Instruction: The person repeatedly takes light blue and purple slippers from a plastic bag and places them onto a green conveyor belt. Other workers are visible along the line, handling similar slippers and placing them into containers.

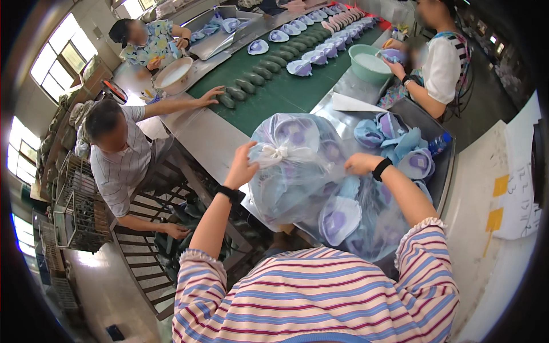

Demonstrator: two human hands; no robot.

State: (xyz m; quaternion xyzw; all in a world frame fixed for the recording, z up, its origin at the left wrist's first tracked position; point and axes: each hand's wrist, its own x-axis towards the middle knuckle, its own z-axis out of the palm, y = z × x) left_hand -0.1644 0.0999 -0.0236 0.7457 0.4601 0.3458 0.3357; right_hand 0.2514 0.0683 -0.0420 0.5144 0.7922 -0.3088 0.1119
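A clear plastic bag (286,194), stuffed with light-blue and purple shoe uppers, stands in front of me with a white knot (278,152) at its top. On its left side, beside the knot, my left hand (242,166) has its fingers curled against the plastic. My right hand (362,164) pinches thin plastic at the bag's right. Below that hand, more clear plastic covers loose shoe uppers (341,220). Whether this is the same bag or a second one, I cannot tell.
A metal tray (449,166) holds more uppers and a blue-capped bottle (439,143). Beyond lies a green conveyor belt (229,117) with rows of dark shoe lasts (263,72) and uppers (299,68). Co-workers sit around it; one at left reaches onto the belt. A green basin (369,77) stands far right.
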